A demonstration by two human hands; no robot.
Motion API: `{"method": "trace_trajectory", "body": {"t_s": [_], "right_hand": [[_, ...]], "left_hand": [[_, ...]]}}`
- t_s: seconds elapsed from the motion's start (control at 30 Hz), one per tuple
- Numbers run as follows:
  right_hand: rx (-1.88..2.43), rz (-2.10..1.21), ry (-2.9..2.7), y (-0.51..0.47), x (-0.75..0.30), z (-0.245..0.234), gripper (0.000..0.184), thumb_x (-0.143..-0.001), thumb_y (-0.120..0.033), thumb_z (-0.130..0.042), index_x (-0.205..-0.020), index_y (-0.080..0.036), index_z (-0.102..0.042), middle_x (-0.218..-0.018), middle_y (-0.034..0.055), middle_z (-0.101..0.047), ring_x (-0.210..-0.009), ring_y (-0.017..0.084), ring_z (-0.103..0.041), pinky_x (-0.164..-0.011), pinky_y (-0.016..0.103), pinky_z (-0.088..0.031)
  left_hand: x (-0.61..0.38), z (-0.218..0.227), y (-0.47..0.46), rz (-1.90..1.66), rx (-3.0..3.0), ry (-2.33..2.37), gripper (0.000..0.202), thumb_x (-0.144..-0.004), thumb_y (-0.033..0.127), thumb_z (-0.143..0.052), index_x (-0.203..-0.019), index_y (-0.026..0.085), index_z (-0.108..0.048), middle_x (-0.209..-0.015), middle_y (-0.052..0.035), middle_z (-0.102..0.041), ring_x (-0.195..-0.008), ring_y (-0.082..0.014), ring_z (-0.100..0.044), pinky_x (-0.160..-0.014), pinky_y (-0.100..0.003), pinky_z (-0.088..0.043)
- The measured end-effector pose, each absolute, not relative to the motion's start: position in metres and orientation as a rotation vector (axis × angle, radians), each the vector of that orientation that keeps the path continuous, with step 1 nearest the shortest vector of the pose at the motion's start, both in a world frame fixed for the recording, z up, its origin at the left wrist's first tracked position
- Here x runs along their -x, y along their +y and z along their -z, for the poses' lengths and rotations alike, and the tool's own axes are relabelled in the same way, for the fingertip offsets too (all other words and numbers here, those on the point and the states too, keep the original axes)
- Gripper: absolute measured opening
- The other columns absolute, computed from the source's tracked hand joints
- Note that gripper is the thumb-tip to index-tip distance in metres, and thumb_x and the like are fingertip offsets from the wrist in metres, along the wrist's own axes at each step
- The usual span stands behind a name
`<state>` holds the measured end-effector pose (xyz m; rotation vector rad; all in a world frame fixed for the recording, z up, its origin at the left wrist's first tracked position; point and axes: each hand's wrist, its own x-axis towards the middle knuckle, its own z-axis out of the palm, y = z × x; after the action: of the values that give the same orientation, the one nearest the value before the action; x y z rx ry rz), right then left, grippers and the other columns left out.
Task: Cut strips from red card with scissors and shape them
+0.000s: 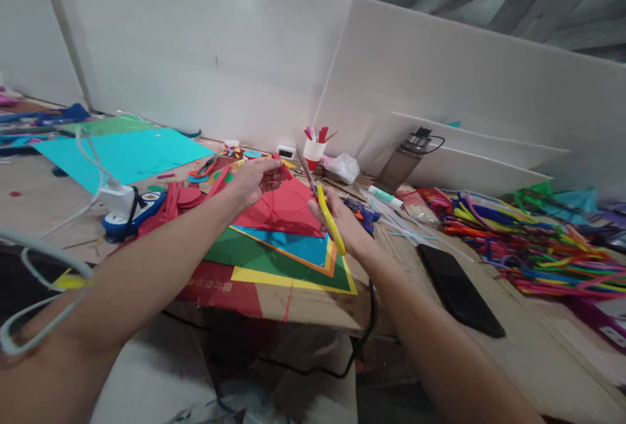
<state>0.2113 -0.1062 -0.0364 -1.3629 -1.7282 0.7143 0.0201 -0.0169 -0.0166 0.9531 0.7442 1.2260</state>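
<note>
My left hand (254, 181) is closed in a pinch on the top corner of a red paper sheet (283, 209), lifting it over the table. My right hand (340, 220) grips yellow-handled scissors (325, 212); their blades point up and away beside the red sheet's right edge. Under the red sheet lies a stack of coloured sheets (288, 261): blue, orange, green and yellow, on a piece of cardboard. Both forearms reach in from the bottom of the view.
A black phone (460, 290) lies right of my right arm. Heaps of coloured pipe cleaners (533, 241) fill the right side. A cup of sticks (313, 149), a bottle (405, 162), a blue glue gun (362, 214), a large teal sheet (122, 153) and a white charger (116, 199) surround the work area. White boards lean behind.
</note>
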Motion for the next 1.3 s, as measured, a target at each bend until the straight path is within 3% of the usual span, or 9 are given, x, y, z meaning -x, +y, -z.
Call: {"method": "trace_trajectory", "body": {"t_s": [0.13, 0.3, 0.77, 1.3], "right_hand": [[1.374, -0.733, -1.804, -0.109, -0.213, 0.039, 0.046, -0.087, -0.057, -0.055, -0.116, -0.021, -0.051, -0.078, -0.0001, -0.054, -0.065, 0.014, -0.052, -0.06, 0.028, -0.047], [1.389, -0.805, -1.832, -0.109, -0.22, 0.045, 0.045, -0.085, -0.064, -0.053, -0.101, -0.022, -0.054, -0.067, -0.0023, -0.051, -0.051, 0.012, -0.049, -0.047, 0.024, -0.041], [1.368, -0.972, -1.709, -0.117, -0.213, 0.045, 0.041, -0.083, -0.06, -0.061, -0.08, -0.022, -0.046, -0.059, -0.0054, -0.049, -0.041, 0.007, -0.045, -0.038, 0.018, -0.036], [1.424, -0.996, -1.67, -0.12, -0.21, 0.045, 0.041, -0.082, -0.06, -0.062, -0.095, -0.021, -0.055, -0.057, -0.0061, -0.048, -0.039, 0.007, -0.045, -0.034, 0.017, -0.035]], "left_hand": [[-0.02, 0.013, -0.017, -1.229, -0.854, 0.706, 0.005, -0.077, 0.012, -0.063, -0.072, 0.012, -0.064, -0.065, -0.0026, -0.067, -0.058, -0.0106, -0.064, -0.057, -0.023, -0.047], [-0.022, 0.013, -0.017, -1.224, -0.82, 0.675, 0.008, -0.08, 0.009, -0.061, -0.072, 0.011, -0.064, -0.062, -0.0013, -0.065, -0.055, -0.0085, -0.061, -0.058, -0.022, -0.049], [-0.025, 0.014, -0.02, -1.227, -0.914, 0.661, 0.008, -0.083, 0.008, -0.06, -0.076, 0.01, -0.064, -0.067, -0.0026, -0.068, -0.058, -0.0092, -0.065, -0.059, -0.021, -0.051], [-0.028, 0.019, -0.021, -1.289, -1.018, 0.657, 0.01, -0.083, 0.01, -0.062, -0.073, 0.011, -0.06, -0.066, -0.0019, -0.065, -0.058, -0.009, -0.063, -0.062, -0.024, -0.05]]}}
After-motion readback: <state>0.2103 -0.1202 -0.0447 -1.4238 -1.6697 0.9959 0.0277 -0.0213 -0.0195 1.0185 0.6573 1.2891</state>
